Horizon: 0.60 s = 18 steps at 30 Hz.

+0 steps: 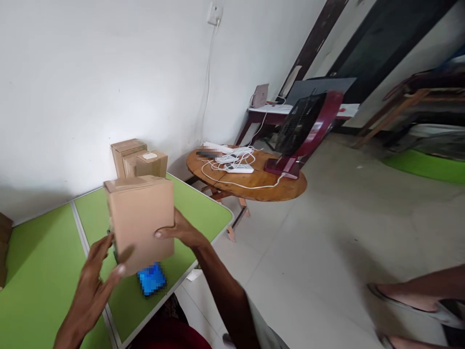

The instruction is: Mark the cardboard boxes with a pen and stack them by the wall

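A plain brown cardboard box, its top flaps folded over, is held up above a green folding table. My right hand grips its right side, the thumb lying across the front face and the fingers hidden behind. At the lower left corner of the box is my left hand, thumb and fingers apart; whether it touches the cardboard I cannot tell. Under the box, partly covered by it, a phone-like object with a blurred blue screen lies on the table.
Two more cardboard boxes stand by the wall, and a brown box edge shows at far left. A round wooden table carries tangled white cables and a maroon fan. Another person's feet are at right.
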Each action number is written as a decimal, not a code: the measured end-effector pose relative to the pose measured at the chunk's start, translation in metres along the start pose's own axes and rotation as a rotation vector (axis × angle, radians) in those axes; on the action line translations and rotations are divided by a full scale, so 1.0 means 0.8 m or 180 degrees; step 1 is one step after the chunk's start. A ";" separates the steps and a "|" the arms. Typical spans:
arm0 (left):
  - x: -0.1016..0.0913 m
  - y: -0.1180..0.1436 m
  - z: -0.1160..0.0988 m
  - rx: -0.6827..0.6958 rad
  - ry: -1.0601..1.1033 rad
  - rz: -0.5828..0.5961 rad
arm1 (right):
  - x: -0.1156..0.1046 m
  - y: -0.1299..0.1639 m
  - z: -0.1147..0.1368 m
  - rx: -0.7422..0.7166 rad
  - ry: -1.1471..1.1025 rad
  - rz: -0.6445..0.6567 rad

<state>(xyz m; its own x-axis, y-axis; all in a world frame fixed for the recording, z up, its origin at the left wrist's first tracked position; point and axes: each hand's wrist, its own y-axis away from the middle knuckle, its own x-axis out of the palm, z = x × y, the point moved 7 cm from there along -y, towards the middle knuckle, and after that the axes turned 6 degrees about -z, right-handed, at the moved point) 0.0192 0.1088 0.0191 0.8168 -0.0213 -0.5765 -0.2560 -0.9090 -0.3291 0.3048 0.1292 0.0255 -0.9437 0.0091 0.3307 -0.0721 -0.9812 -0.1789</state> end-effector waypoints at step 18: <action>0.266 -0.178 0.027 -0.0325 -0.0541 0.0424 | -0.180 -0.081 -0.064 -0.0163 0.1116 -0.1342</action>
<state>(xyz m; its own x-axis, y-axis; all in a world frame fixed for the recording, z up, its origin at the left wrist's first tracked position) 0.2182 0.2432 -0.0729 0.6784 -0.0813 -0.7302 -0.2950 -0.9404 -0.1693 0.4291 0.2015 -0.0578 -0.8800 0.4717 0.0565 -0.4746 -0.8681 -0.1454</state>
